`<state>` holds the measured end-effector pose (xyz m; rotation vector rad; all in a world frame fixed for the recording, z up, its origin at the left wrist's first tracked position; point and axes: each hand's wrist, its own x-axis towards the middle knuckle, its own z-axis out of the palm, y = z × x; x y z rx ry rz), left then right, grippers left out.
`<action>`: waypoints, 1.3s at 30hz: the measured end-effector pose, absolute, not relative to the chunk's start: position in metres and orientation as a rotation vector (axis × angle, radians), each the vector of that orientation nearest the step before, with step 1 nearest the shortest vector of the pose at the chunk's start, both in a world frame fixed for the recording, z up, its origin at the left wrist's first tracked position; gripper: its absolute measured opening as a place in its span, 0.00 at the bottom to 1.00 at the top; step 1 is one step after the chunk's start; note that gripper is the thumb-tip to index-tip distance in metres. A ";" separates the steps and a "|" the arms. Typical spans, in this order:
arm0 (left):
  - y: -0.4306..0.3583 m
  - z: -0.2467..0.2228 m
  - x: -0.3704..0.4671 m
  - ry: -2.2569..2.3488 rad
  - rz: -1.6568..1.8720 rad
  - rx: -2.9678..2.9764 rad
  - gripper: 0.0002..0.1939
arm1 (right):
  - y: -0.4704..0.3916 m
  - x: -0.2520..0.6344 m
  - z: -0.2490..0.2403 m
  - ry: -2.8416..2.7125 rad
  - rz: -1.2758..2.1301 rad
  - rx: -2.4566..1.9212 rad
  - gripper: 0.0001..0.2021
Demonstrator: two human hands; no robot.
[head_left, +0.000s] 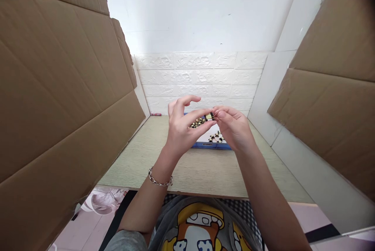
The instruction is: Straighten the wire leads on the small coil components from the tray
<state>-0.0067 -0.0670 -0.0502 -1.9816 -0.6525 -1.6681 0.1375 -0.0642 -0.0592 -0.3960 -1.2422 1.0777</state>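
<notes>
Between my two hands, above a blue tray, is a small yellow-and-black piece with thin wires. My left hand grips it between thumb and index finger, with the other fingers raised. Thumb and fingers of my right hand are pinched at the piece's right side, on the thin wires. Below lies the blue tray with a white bottom. A pile of small black-and-yellow pieces sits at its left, partly hidden by my left hand. Several similar pieces lie near its front edge.
The tray stands on a light wooden table. A red marker lies at the table's back left. Large cardboard panels flank the table on the left and right. A white brick-patterned wall is behind.
</notes>
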 end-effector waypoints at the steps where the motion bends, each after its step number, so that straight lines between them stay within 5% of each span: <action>1: -0.067 -0.050 -0.007 -0.657 -1.668 -1.983 0.10 | -0.065 0.137 -0.059 -1.237 1.082 -0.395 0.01; 39: -0.069 -0.058 -0.008 -0.673 -1.703 -1.948 0.11 | -0.065 0.132 -0.070 -1.093 1.021 -0.429 0.05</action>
